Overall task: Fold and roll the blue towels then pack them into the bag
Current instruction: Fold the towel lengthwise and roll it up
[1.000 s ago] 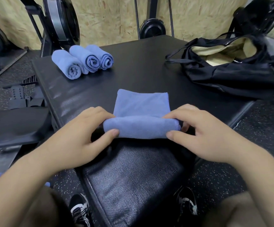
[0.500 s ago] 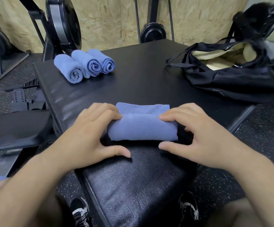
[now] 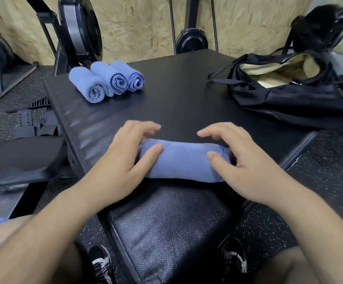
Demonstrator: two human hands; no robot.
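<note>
A blue towel (image 3: 181, 159) lies fully rolled near the front corner of the black padded platform (image 3: 178, 95). My left hand (image 3: 123, 158) rests on its left end, thumb pressed on the roll, fingers arched over its far side. My right hand (image 3: 242, 160) does the same at the right end. Three more rolled blue towels (image 3: 107, 80) lie side by side at the platform's far left corner. The black bag (image 3: 293, 93) sits open at the far right, its pale lining showing.
Gym machines with black wheels (image 3: 80, 31) stand against the chipboard wall behind. A black strap and pad (image 3: 25, 124) lie on the speckled floor to the left. My shoes (image 3: 102, 263) show beneath the platform's front corner.
The roll has moved away from me and taken up the last flat part of the towel. My fingers have lifted and spread over the roll's far side.
</note>
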